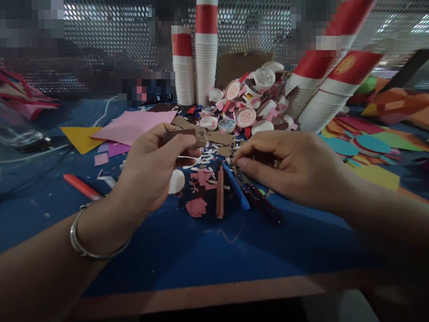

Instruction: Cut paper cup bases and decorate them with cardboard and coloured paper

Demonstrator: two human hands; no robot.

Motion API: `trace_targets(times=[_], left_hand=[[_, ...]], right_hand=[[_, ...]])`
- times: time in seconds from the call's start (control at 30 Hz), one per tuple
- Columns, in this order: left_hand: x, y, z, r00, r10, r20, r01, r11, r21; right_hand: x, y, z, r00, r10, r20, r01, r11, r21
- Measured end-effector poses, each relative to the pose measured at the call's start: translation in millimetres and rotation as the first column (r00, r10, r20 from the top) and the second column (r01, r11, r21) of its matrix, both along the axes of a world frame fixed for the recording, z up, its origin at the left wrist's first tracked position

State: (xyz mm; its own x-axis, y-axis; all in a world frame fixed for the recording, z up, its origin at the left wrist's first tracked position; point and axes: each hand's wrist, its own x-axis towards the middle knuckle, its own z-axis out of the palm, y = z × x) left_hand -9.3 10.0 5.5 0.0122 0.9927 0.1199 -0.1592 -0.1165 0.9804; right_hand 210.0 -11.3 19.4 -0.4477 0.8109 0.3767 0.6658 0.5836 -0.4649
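A small brown cardboard piece with a ragged right edge is pinched between the thumb and fingers of my left hand, above the littered middle of the table. To its right, the thumb and fingertips of my right hand are drawn together, low beside other torn cardboard strips. Whatever sits in that pinch, if anything, is hidden. Between my hands lie a brown marker, a blue marker and a dark pen-like tool, among paper scraps. A white disc lies partly behind my left hand.
Behind is a heap of cut cup bottoms with drawn grids, flanked by upright cup stacks and leaning ones. Pink paper and an orange-red marker lie left; coloured paper cutouts lie right. A perforated metal panel stands behind.
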Motion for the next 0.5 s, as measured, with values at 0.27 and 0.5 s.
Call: trace_targets(times=[0.27, 0.5], left_hand=[[-4.6, 2.1, 0.0, 0.999, 0.014, -0.034, -0.013, 1.000, 0.024], [-1.4, 1.5, 1.3, 0.998, 0.032, -0.045, -0.031, 0.999, 0.015]], right_hand=[[-2.4, 9.5, -4.0, 0.994, 0.038, 0.099, -0.034, 0.999, -0.039], [-3.1, 12.2, -17.9, 0.979, 0.177, 0.098, -0.174, 0.984, -0.035]])
